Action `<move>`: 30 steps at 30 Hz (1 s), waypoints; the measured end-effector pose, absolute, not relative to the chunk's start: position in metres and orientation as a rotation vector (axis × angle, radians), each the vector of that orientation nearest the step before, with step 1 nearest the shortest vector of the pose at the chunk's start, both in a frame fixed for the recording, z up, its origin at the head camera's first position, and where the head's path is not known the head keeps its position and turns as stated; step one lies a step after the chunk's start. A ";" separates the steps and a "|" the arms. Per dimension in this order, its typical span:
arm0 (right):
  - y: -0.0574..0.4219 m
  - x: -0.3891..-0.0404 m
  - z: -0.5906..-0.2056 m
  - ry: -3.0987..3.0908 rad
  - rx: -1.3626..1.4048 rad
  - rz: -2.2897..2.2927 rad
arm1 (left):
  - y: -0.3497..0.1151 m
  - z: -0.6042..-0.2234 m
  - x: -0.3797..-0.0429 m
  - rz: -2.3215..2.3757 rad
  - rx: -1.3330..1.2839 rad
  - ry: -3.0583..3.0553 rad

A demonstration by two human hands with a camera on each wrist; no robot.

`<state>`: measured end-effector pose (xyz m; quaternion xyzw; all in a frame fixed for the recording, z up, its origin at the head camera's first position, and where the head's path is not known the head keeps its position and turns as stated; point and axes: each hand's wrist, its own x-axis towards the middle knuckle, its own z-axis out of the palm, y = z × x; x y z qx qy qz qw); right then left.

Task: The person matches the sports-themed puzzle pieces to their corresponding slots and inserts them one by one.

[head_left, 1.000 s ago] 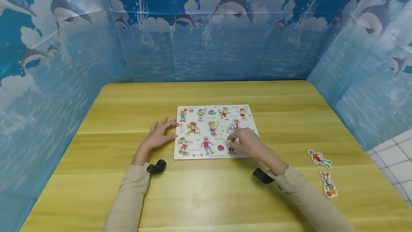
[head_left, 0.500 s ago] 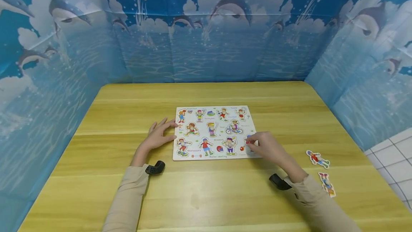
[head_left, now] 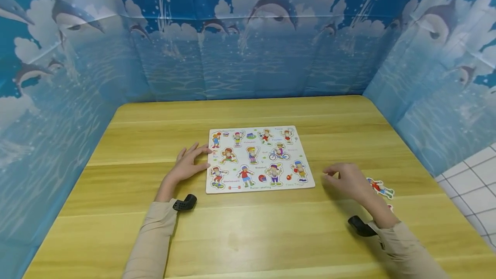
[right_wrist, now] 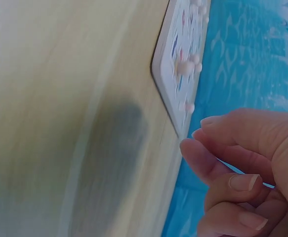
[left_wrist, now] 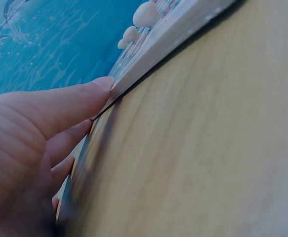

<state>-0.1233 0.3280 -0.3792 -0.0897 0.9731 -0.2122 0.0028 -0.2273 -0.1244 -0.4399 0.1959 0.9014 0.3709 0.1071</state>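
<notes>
A white knobbed puzzle board lies flat on the table, with cartoon sports figures across it. My left hand rests at its left edge, thumb and fingers spread and fairly straight. In the left wrist view the thumb touches the side of the board. My right hand is over the table to the right of the board, fingers loosely bent. Nothing shows between thumb and fingertips in the right wrist view. One loose puzzle piece lies just beyond this hand; a second piece is mostly hidden behind the wrist.
The yellow wooden table reaches back to a blue dolphin-print curtain, which also hangs at both sides. Round knobs stick up from the board's pieces. White floor tiles show past the table's right edge.
My right hand has moved off the board to the right, toward the loose pieces, now uncovering the table tennis figure at the lower right. The left hand has stayed at the board's edge.
</notes>
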 end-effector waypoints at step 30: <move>0.425 -0.086 -0.381 3.014 -0.083 -0.567 | -0.125 -0.440 -0.228 1.091 0.580 2.651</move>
